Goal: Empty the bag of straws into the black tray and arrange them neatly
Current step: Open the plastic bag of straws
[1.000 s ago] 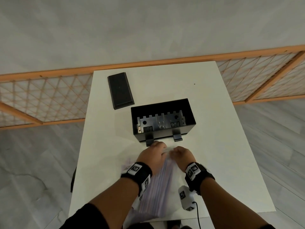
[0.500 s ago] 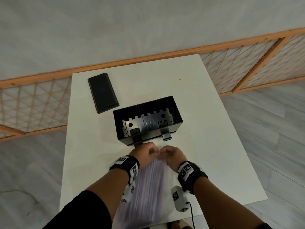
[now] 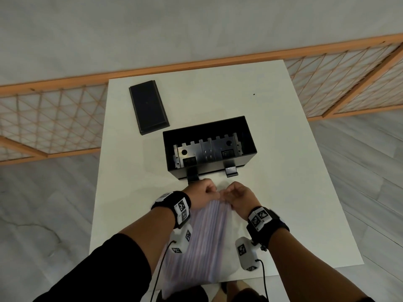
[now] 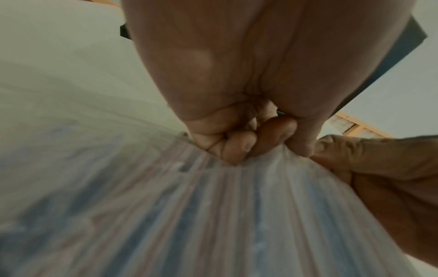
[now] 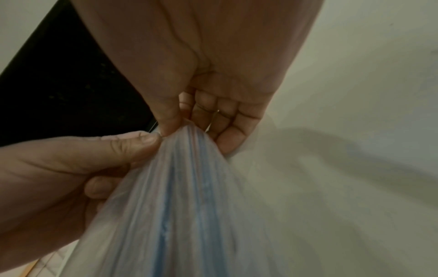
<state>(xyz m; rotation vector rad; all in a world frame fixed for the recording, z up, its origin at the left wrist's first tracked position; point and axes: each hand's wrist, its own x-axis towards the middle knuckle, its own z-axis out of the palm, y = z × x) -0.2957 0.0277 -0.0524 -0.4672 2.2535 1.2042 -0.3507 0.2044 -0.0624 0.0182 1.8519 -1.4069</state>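
Both hands, left hand (image 3: pixel 204 194) and right hand (image 3: pixel 241 196), pinch the bag (image 3: pixel 202 247) mouth with curled fingers (image 4: pixel 239 148). A sudden tear could scatter straws (image 5: pixel 187 196) across the table (image 3: pixel 283 171), missing the black tray (image 3: pixel 209 127).

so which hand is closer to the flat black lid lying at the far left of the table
Left. The left hand grips the bag of straws on the side below the flat black lid. The right hand pinches the bag's top farther right, across from it.

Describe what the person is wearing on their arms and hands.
Both hands, left and right, are bare. Each wrist carries a black band with white square-patterned marker tags and a white camera pod trailing a black cable. Black sleeves are pushed up the forearms.
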